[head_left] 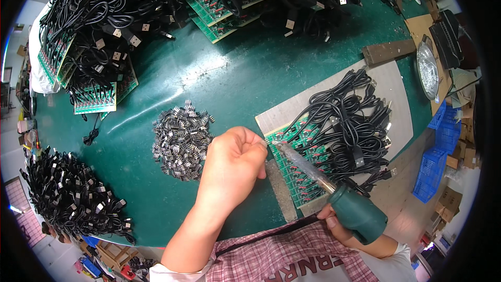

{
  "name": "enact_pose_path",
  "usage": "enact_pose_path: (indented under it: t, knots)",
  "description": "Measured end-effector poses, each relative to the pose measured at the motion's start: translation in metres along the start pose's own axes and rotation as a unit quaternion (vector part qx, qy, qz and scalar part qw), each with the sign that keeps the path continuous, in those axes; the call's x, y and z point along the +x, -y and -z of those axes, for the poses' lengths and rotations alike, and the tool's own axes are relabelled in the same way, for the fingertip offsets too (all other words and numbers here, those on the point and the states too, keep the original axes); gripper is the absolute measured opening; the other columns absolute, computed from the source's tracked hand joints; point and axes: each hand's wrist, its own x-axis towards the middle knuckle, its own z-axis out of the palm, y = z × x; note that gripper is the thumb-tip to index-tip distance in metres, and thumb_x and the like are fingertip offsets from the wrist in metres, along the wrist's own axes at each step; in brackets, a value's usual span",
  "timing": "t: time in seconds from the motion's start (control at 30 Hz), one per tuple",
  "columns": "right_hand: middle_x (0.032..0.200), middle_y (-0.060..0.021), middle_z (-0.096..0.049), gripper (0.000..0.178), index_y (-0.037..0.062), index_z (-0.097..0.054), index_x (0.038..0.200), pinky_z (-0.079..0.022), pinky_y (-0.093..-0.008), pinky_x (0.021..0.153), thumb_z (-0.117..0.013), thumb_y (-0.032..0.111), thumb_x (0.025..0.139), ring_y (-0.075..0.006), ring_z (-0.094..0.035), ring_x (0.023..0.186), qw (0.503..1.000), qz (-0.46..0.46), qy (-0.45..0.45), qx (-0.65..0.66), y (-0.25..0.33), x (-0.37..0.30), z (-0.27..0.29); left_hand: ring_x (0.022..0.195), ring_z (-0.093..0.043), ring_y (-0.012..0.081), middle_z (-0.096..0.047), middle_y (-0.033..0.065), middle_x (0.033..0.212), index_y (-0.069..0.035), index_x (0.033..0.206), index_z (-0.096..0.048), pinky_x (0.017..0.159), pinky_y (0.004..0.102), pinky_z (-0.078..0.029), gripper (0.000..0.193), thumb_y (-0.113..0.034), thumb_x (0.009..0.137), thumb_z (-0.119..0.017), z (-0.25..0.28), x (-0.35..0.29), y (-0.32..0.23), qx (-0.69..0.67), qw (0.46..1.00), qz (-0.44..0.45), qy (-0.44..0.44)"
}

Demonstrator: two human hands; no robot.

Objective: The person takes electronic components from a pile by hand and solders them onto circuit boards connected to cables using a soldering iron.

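Note:
My right hand (339,225) grips a soldering iron (360,211) with a thick green handle. Its tip rests at the upper left corner of a green circuit board panel (292,175), which carries red wires and a row of black USB cables (349,120). Beside that corner my left hand (233,162) is closed in a pinch, its fingertips by the board edge. What the pinch holds is mostly hidden; it is too small to name. Left of this hand lies a heap of small black parts with metal pins (182,141).
Bundled black USB cables (73,198) lie at the lower left. More panels with cables are stacked at the far left (95,98) and far middle (214,28). A grey board (399,89) lies under the work, with a dark bar (389,52) and a metal dish (428,68) beyond.

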Motion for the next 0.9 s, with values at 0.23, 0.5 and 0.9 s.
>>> enact_pose_path:
  t: [0.23,0.5,0.9]
  knots:
    - [0.083,-0.0003,-0.071,0.022,0.0149,-0.069,0.094,-0.050,-0.0307,0.066,-0.068,0.011,0.073,-0.0157,-0.064,0.074,0.999,0.022,-0.032,0.029,0.006,0.003,0.002,0.052,-0.054,0.0079,-0.060,0.0044,0.059,0.003,0.082,-0.061,0.048,0.0242,-0.041,0.015,-0.010,0.087,-0.056,0.001,-0.001,-0.006,0.027,0.999,0.018,0.005]
    - [0.081,-0.0034,-0.070,0.014,0.0072,-0.065,0.092,-0.052,-0.0329,0.067,-0.065,0.008,0.079,-0.0199,-0.066,0.069,0.991,0.048,-0.046,0.117,0.015,0.010,0.004,0.043,-0.043,0.0040,-0.056,0.0011,0.056,0.000,0.087,-0.062,0.039,0.0194,-0.031,0.013,-0.012,0.090,-0.058,0.006,-0.009,-0.004,0.032,0.999,-0.018,-0.023]
    - [0.081,-0.0086,-0.066,0.011,0.0009,-0.064,0.091,-0.051,-0.0322,0.065,-0.063,0.010,0.084,-0.0199,-0.064,0.071,0.984,-0.005,-0.015,0.178,0.019,0.006,0.002,0.071,-0.055,0.0135,-0.061,0.0075,0.083,0.001,0.095,-0.065,0.064,0.0255,-0.044,0.013,0.004,0.083,-0.062,0.058,-0.049,0.019,0.290,0.878,-0.297,-0.238]
